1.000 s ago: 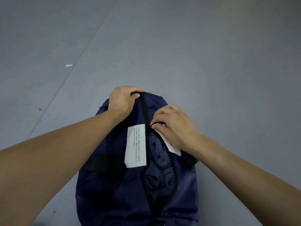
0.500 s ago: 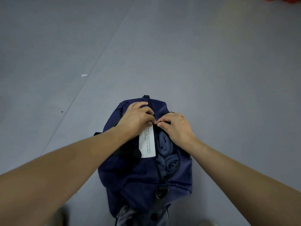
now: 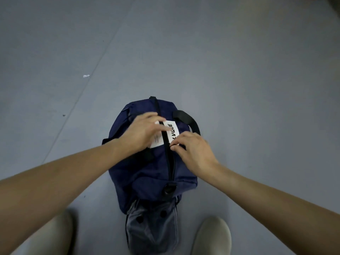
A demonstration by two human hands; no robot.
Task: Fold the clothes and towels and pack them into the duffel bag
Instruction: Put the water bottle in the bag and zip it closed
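Note:
The navy duffel bag (image 3: pixel 147 173) lies lengthwise on the grey floor in front of me. Its black zipper (image 3: pixel 166 144) runs down the middle between two white labels, and no opening shows along it. My left hand (image 3: pixel 141 133) rests flat on the bag's left side with its fingers reaching across the zipper. My right hand (image 3: pixel 193 150) pinches the zipper pull at the zipper's right edge. Nothing of the clothes or towels inside can be seen.
A black carry handle (image 3: pixel 186 119) arches off the bag's far right side. The near end has a metal ring (image 3: pixel 169 188) and a grey pocket with black snaps (image 3: pixel 152 229). My beige-clad legs (image 3: pixel 211 236) flank it. A white scrap (image 3: pixel 86 76) lies on the floor at left.
The open gap that showed rolled blue cloth is gone; the zipper now looks drawn together. My right hand has moved toward me along the zipper, and the view has pulled back.

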